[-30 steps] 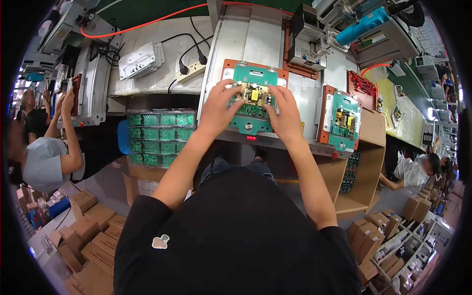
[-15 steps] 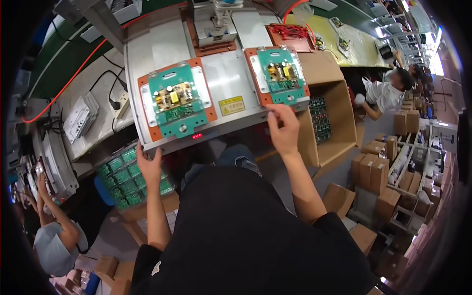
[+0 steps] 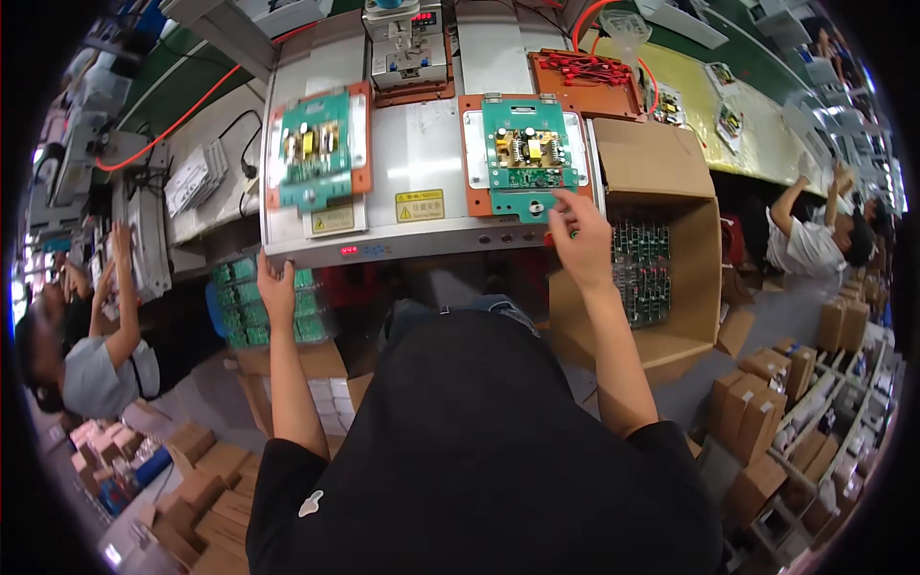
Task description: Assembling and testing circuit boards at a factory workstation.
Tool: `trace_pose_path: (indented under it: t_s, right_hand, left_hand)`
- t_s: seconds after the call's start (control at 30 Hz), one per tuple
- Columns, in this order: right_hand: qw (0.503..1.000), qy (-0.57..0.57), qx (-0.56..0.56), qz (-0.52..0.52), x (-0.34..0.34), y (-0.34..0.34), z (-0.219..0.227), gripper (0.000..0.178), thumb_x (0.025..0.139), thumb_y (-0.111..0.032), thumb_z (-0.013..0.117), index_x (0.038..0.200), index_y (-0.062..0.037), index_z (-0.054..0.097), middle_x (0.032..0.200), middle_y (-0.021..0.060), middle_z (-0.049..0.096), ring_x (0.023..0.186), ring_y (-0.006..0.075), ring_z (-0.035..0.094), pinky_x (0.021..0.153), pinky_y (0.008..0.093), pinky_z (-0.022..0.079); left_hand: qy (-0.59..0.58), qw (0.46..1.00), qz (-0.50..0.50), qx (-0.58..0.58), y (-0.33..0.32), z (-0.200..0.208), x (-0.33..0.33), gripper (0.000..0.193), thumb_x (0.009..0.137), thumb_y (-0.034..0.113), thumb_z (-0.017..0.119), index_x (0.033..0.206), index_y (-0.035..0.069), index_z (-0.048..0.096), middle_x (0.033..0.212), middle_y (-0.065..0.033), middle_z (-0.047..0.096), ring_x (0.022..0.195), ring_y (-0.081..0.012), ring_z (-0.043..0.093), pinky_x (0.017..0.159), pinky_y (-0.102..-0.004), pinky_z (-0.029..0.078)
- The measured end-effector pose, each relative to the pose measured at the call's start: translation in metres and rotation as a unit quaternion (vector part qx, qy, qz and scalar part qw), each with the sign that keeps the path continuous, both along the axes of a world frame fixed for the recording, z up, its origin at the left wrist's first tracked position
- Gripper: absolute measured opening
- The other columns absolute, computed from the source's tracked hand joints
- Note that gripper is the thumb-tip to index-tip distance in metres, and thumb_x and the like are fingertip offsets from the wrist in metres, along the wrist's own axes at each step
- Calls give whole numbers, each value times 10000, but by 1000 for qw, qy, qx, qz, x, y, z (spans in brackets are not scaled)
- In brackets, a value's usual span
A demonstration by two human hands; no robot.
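My left hand point(image 3: 276, 289) is at the front left corner of a metal bench machine point(image 3: 412, 172), thumb and forefinger apart against the corner, holding nothing. Over the front right corner, my right hand point(image 3: 583, 240) has thumb and forefinger spread, fingertips by the near edge of the right green fixture plate point(image 3: 515, 204). That plate, on an orange-brown frame, carries a circuit board point(image 3: 529, 149) with a yellow component. Farther left, a matching fixture point(image 3: 311, 177), blurred, bears another circuit board point(image 3: 309, 144). Whether my right fingertips touch the plate I cannot tell.
Red parts fill an orange-brown tray point(image 3: 589, 81) at the back right. An open carton point(image 3: 695, 268) with green boards stands on the right; stacked green boards point(image 3: 244, 311) are below left. A metal press unit point(image 3: 410, 53) stands at the back. Co-workers are on both sides.
The left fixture has slid back from the machine's front edge, uncovering a yellow label. My right hand has come beside the right plate's near edge. The view has turned somewhat.
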State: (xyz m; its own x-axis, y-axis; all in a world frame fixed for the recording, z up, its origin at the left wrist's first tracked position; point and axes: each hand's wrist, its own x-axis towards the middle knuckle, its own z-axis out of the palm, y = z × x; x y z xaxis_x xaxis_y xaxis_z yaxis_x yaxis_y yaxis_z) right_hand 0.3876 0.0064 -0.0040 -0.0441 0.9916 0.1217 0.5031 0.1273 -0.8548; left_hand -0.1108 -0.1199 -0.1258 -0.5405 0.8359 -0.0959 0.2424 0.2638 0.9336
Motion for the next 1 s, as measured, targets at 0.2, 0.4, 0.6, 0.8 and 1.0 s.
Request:
trace_pose_path:
  t_s: [0.2, 0.4, 0.6, 0.8, 1.0]
  right_hand:
    - [967, -214, 88, 106, -29, 26, -11, 284, 842, -265, 728, 768, -59, 548, 667, 109, 598, 602, 308, 604, 550, 411, 485]
    - [961, -249, 60, 108, -35, 26, -7, 312, 809, -314, 764, 757, -79, 566, 677, 86, 608, 629, 297, 623, 563, 405, 494]
    - [956, -167, 170, 172, -7, 23, -6, 205, 754, -192, 814, 807, -88, 645, 751, 69, 621, 713, 264, 626, 586, 363, 492]
    - [880, -149, 434, 121, -15, 113, 71, 154, 750, -152, 787, 812, -92, 660, 797, 57, 633, 745, 259, 593, 632, 376, 469]
    - [940, -201, 264, 72, -55, 269, 98, 283, 761, -246, 745, 921, -23, 674, 888, 194, 634, 994, 371, 594, 860, 440, 498]
  left_hand:
    - [162, 972, 171, 9, -3, 31, 29, 495, 927, 30, 623, 1396, -21, 473, 1395, -145, 534, 1241, -255, 546, 979, -366, 496]
    - [153, 985, 51, 59, 32, 92, 148, 439, 909, -14, 608, 1341, 25, 539, 1373, -113, 551, 1206, -216, 566, 941, -322, 508]
    - [105, 982, -115, 106, 54, 117, 208, 327, 906, -51, 585, 1226, 10, 619, 1312, -110, 592, 1110, -194, 624, 890, -277, 513]
    - [21, 990, -108, 92, 45, 121, 212, 255, 928, -45, 568, 1158, 0, 667, 1161, -104, 674, 991, -152, 663, 840, -258, 517]
    - [-18, 990, -137, 41, 47, 124, 220, 213, 970, -23, 550, 1156, -33, 653, 1038, -89, 708, 931, -141, 672, 879, -253, 518]
